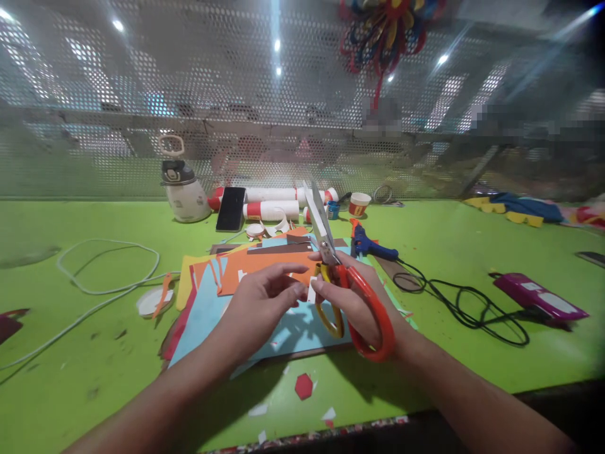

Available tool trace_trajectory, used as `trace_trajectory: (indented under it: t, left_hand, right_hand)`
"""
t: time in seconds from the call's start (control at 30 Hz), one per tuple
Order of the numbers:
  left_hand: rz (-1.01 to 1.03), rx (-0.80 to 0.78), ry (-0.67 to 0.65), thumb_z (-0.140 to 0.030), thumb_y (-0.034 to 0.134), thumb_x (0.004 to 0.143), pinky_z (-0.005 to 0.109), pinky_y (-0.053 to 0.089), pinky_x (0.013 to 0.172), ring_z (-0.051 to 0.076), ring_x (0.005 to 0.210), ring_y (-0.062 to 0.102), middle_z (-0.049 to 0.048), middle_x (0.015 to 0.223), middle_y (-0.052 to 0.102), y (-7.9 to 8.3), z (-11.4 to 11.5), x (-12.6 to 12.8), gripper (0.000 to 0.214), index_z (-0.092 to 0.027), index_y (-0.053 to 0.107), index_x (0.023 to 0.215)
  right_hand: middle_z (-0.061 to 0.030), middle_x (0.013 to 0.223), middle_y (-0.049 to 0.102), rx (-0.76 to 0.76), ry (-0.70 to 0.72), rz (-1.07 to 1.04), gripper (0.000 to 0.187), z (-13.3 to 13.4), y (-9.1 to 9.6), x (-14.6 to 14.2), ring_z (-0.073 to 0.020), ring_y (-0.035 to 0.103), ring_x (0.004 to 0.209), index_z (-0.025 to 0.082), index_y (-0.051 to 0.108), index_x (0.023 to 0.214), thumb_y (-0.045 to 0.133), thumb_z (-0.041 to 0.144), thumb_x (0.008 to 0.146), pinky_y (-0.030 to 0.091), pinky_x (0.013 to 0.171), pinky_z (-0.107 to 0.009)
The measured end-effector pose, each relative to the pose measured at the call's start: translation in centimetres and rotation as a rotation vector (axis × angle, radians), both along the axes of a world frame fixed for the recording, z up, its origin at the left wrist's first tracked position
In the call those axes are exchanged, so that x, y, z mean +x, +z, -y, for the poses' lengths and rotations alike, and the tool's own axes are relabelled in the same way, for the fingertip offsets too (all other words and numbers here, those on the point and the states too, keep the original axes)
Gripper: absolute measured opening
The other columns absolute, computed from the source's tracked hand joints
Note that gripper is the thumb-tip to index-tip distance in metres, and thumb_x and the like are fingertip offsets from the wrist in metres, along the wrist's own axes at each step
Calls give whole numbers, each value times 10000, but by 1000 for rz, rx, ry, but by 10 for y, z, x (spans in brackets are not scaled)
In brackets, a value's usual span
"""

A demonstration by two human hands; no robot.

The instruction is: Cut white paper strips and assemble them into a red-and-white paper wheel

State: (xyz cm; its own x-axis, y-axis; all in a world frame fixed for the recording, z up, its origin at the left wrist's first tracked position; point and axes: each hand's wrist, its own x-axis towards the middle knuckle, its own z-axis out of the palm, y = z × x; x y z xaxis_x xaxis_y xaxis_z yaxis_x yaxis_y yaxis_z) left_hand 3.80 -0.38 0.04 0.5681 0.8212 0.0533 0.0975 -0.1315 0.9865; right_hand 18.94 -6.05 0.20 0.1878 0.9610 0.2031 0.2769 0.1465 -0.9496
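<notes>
My right hand [352, 296] is closed round the orange and yellow handles of a pair of scissors [331, 258], whose blades point up and away. My left hand [265, 296] pinches a small white paper scrap [311, 292] together with the right fingertips, just beside the scissor pivot. Both hands hover over a stack of coloured paper sheets [246, 271] in orange, light blue, yellow and red lying on the green table [70, 353]. A small red paper hexagon [303, 385] lies near the table's front edge among white scraps.
A blue glue gun [371, 246] with a black cord [463, 309] lies to the right. A purple pouch [539, 296] sits further right. At the back stand a white bottle [184, 189], a black phone [231, 209], paper rolls [274, 202] and a small cup [360, 204]. A white cable [108, 271] loops at left.
</notes>
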Motion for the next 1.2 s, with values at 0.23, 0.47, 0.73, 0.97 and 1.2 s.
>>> trace_trajectory:
  t: [0.23, 0.47, 0.73, 0.97, 1.2]
  left_hand:
    - [-241, 788, -21, -201, 497, 847, 293, 434, 684, 157, 748, 555, 47, 814, 616, -9, -2, -8, 121, -177, 615, 841]
    - [-308, 1133, -39, -151, 463, 863, 269, 411, 590, 152, 674, 525, 60, 736, 591, -12, 1, -4, 158, -151, 609, 802]
    - [-380, 1267, -33, -82, 416, 853, 271, 370, 540, 146, 608, 447, 52, 701, 535, -18, 2, -4, 170, -135, 555, 770]
    - [-375, 1152, -38, -38, 373, 837, 294, 390, 580, 162, 653, 436, 47, 726, 508, -21, 1, -4, 174, -159, 490, 796]
    - [-361, 995, 34, -134, 402, 855, 292, 397, 585, 162, 655, 486, 28, 712, 527, -11, 2, -5, 118, -187, 474, 778]
  right_hand:
    - [30, 684, 575, 9, -12, 1, 250, 0, 0, 2, -148, 556, 629, 175, 513, 1047, 557, 192, 801, 432, 608, -292]
    - [57, 617, 507, 31, -19, 38, 214, 1, 6, 0, -122, 487, 564, 185, 520, 972, 575, 162, 766, 422, 571, -266]
    - [37, 709, 518, 25, -3, -9, 243, 1, 2, 2, -120, 474, 585, 198, 513, 990, 584, 164, 760, 406, 560, -262]
    - [46, 668, 535, 17, -16, -32, 255, 1, 4, 0, -120, 497, 574, 186, 516, 994, 551, 112, 752, 413, 575, -264]
    - [37, 660, 551, 11, -37, -42, 334, 3, 5, 0, -136, 525, 593, 183, 529, 1107, 556, 163, 775, 416, 562, -269]
